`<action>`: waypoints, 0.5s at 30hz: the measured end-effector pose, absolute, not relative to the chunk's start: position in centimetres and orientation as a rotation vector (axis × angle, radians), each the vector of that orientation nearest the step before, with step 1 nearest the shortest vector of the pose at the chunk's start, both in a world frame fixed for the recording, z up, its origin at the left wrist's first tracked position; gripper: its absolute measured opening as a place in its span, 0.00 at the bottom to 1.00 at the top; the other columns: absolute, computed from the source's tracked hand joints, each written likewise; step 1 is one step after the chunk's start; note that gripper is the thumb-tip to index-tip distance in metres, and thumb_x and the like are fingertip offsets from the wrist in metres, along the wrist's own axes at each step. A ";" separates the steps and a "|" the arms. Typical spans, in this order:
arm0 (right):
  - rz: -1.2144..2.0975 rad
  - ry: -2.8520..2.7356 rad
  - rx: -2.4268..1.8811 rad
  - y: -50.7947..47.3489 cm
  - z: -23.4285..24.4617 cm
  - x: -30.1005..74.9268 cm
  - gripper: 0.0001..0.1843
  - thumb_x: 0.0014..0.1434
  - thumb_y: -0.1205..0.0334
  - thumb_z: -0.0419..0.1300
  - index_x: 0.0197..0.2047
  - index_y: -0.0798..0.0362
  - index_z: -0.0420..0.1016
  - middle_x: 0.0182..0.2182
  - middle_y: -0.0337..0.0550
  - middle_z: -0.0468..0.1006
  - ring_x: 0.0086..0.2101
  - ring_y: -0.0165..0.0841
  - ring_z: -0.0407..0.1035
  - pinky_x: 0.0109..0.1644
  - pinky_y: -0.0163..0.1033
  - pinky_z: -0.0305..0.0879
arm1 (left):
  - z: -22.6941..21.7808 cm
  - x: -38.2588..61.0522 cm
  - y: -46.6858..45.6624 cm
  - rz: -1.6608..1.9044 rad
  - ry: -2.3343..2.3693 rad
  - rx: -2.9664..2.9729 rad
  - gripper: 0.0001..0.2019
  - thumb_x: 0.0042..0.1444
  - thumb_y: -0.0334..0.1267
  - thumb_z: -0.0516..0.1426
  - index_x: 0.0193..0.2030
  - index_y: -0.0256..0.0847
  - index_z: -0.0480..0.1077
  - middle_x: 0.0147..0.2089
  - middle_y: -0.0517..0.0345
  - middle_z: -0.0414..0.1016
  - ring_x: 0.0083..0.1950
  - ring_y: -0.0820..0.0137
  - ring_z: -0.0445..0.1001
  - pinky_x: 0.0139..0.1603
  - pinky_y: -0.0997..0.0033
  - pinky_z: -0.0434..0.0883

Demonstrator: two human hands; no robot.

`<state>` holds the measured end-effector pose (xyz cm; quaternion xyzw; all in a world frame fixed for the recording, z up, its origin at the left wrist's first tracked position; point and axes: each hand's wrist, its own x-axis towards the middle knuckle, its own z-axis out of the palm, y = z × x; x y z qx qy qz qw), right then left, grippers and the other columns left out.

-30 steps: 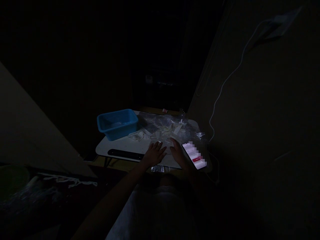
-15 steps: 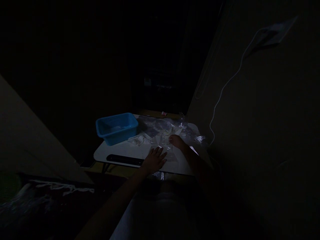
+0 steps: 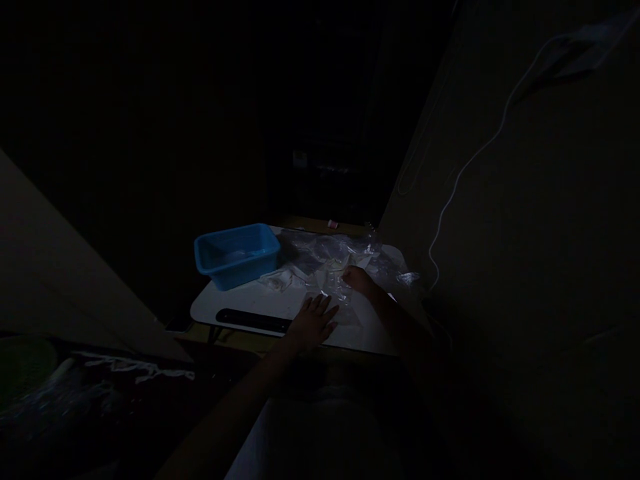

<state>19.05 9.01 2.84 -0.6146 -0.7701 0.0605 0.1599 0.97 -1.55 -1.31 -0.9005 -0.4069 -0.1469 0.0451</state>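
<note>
My left hand [image 3: 314,321] lies flat with its fingers spread on a clear plastic sheet or bag [image 3: 345,316] near the table's front edge. Just beyond it, my right hand [image 3: 357,277] is closed, its fingers curled down at the edge of some pale, crumpled material. What sits between those fingers is too dark and small to make out. More crumpled clear plastic [image 3: 327,248] covers the back of the white table [image 3: 205,308]. A whitish crumpled piece [image 3: 278,280] rests left of my hands.
A blue plastic basin [image 3: 237,257] stands at the table's left rear. A black slot [image 3: 253,321] runs along the front edge. On the right wall hangs a white cable [image 3: 467,162]. A small pinkish object [image 3: 333,225] lies behind the table. The room is very dark.
The whole view has shifted slightly. Both hands keep nearly the same places on the table, the left flat and the right closed. A shiny bit of plastic below the left hand no longer shows.
</note>
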 end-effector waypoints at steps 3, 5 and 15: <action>0.153 -2.140 -1.781 8.5 3.6 19.2 0.10 0.54 0.67 0.50 0.34 0.55 0.72 0.31 0.41 0.76 0.32 0.29 0.69 0.36 0.31 0.62 | -1.3 1.0 -1.5 -0.429 -1.244 -2.750 0.22 0.59 0.47 0.42 0.58 0.46 0.55 0.61 0.49 0.54 0.62 0.56 0.50 0.57 0.51 0.51; 0.120 -2.096 -1.798 8.2 4.3 19.2 0.11 0.54 0.67 0.49 0.38 0.55 0.71 0.34 0.42 0.76 0.35 0.29 0.69 0.39 0.31 0.61 | -1.3 1.0 -1.5 -0.431 -1.234 -2.750 0.22 0.59 0.47 0.42 0.58 0.46 0.55 0.62 0.49 0.54 0.62 0.56 0.50 0.57 0.51 0.51; -0.116 -2.354 -1.598 2.9 3.6 18.3 0.19 0.55 0.70 0.44 0.47 0.56 0.68 0.45 0.45 0.72 0.45 0.31 0.63 0.53 0.35 0.53 | -1.3 1.0 -1.4 -0.453 -1.216 -2.743 0.22 0.58 0.46 0.44 0.58 0.45 0.56 0.61 0.48 0.55 0.61 0.56 0.52 0.56 0.50 0.52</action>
